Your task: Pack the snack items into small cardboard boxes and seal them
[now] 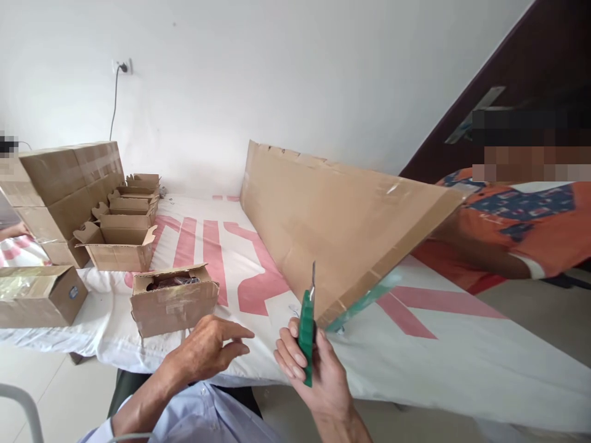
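On the worktop point(462, 357), head view: right hand point(318, 369) closed around a green knife point(305, 344), blade up, just beside the taped corner of a large flattened carton point(332, 221). Left hand point(207, 351) loosely open, empty. Cutting step appears in hand; next move calls for setting blade to tape.
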The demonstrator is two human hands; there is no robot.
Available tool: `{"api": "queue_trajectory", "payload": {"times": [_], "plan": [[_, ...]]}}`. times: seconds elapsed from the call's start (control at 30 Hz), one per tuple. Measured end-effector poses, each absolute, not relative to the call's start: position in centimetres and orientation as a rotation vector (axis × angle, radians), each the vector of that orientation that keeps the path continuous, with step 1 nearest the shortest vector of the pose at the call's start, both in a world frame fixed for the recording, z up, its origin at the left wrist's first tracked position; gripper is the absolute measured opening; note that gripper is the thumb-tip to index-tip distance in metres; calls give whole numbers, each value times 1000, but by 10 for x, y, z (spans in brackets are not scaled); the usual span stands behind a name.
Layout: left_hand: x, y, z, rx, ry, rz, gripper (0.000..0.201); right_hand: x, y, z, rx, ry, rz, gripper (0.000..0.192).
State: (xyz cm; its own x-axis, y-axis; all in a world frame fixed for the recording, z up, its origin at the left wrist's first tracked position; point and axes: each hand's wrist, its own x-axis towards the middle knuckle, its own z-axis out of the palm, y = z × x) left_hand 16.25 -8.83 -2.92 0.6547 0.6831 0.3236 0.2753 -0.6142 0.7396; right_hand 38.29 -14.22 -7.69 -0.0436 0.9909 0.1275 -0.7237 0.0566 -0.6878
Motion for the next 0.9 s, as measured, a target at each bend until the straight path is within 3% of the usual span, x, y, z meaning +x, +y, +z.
{"api": "queue_trajectory", "payload": {"times": [0.13, 0.27, 0.33, 0.5, 0.6, 0.8, 0.9], "plan": [[114, -88, -6, 2249, 962, 1118, 34, 374, -125, -81, -550, -725, 1495, 40], [38, -74, 5, 2123, 1466, 1572, 20, 361, -96, -86, -729, -757, 1391, 42], [5, -64, 0, 1961, 1680, 1618, 17, 351, -80, -87, -819, -804, 1279, 44], [-26, -39, -17, 1787, 1463, 1358, 37, 327, -40, -91, -950, -982, 1123, 57], [-18, -29, -17, 1801, 1350, 1192, 50, 328, -23, -95, -1025, -1063, 1035, 55], [-8, -19, -15, 2088, 1279, 862, 64, 368, -23, -139, -1400, -1436, 327, 32], [-3, -15, -12, 2231, 1361, 738, 65, 383, -38, -170, -1630, -1590, 93, 38]]}}
